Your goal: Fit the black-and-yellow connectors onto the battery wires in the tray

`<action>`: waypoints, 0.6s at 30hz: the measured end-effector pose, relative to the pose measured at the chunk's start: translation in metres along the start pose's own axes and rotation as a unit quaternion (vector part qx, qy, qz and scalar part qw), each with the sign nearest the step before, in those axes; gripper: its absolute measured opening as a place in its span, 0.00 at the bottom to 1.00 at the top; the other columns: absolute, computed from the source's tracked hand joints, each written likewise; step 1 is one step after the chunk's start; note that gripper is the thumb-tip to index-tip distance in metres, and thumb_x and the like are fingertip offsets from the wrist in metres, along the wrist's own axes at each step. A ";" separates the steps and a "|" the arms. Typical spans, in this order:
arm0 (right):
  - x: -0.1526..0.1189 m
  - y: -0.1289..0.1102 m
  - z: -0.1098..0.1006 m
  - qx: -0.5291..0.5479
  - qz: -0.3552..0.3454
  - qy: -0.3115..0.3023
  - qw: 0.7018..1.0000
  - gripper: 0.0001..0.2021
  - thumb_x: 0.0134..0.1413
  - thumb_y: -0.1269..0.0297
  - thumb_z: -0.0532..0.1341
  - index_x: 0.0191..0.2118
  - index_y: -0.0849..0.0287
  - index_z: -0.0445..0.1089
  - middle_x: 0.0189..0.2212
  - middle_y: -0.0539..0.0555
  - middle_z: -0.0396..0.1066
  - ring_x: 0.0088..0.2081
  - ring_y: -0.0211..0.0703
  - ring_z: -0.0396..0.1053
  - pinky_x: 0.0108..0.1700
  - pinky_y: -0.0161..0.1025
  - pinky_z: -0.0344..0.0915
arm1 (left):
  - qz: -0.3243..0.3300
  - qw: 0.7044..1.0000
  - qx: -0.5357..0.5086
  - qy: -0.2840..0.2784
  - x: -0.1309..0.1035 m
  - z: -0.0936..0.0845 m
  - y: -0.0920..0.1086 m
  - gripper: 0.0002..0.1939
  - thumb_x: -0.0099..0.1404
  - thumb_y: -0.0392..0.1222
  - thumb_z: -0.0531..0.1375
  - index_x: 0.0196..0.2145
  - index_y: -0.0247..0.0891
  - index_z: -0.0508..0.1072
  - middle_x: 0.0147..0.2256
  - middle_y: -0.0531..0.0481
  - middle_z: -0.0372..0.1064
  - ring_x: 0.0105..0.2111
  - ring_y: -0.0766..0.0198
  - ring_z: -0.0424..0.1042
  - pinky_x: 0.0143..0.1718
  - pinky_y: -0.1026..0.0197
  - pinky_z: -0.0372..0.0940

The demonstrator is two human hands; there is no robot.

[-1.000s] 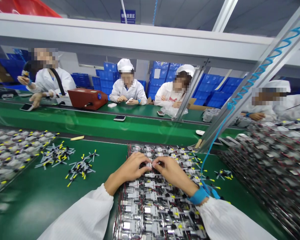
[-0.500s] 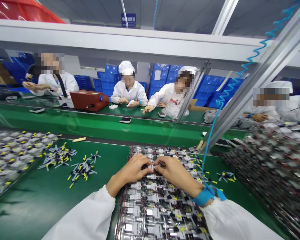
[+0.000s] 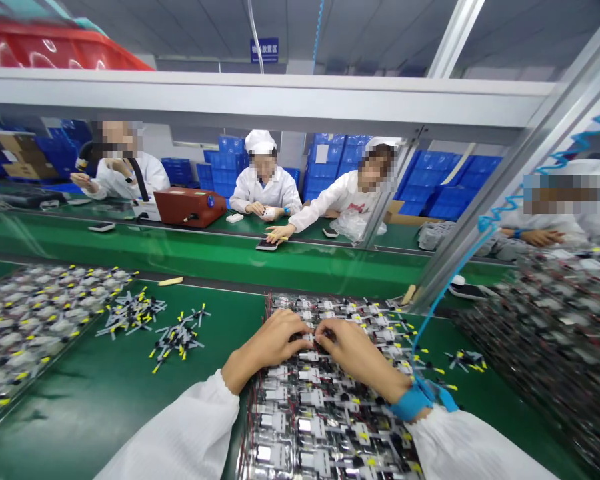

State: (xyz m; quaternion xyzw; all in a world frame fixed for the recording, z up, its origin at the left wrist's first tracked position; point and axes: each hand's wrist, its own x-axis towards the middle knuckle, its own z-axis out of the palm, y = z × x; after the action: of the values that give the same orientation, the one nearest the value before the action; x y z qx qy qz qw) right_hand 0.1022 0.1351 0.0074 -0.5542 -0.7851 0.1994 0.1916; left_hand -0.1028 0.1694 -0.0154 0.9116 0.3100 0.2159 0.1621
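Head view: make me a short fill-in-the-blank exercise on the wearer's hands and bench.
1. Of the wearer's left hand and right hand, only the ____ one has a wristband at its wrist.
2. The loose parts have bright ____ tips.
3. The bench under them is ____.

Missing words: right; yellow; green.

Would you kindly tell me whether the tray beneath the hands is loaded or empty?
Loaded: rows of small parts cover the tray; behind the left hand and right hand, I cannot tell.
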 end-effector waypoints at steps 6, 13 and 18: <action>-0.002 0.000 0.011 -0.007 0.006 0.026 1.000 0.09 0.60 0.70 0.55 0.38 0.59 0.73 0.39 0.56 0.75 0.44 0.49 0.70 0.48 0.41 0.61 | -0.002 1.000 -0.027 0.013 0.001 0.003 -0.004 0.10 0.70 0.48 0.59 0.41 0.40 0.75 0.36 0.48 0.70 0.42 0.57 0.66 0.47 0.56 0.58; -0.005 -0.002 -0.009 -0.030 -0.020 0.031 0.999 0.08 0.61 0.66 0.58 0.42 0.56 0.74 0.41 0.55 0.74 0.48 0.51 0.68 0.52 0.45 0.60 | -0.015 1.000 0.003 -0.011 0.001 -0.004 0.005 0.15 0.69 0.50 0.60 0.48 0.42 0.77 0.38 0.47 0.71 0.45 0.55 0.65 0.48 0.54 0.59; -0.020 0.010 -0.052 -0.054 -0.007 0.068 0.996 0.14 0.63 0.63 0.54 0.48 0.58 0.74 0.46 0.61 0.72 0.51 0.57 0.67 0.56 0.53 0.58 | -0.042 0.999 0.008 0.022 -0.017 -0.037 -0.015 0.16 0.71 0.48 0.58 0.54 0.47 0.74 0.52 0.46 0.69 0.55 0.54 0.62 0.59 0.49 0.54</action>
State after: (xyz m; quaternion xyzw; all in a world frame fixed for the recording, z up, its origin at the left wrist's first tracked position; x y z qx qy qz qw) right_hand 0.1433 0.1249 0.0444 -0.5701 -0.7840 0.1173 0.2157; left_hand -0.1409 0.1759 0.0045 0.8940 0.3534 0.2261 0.1572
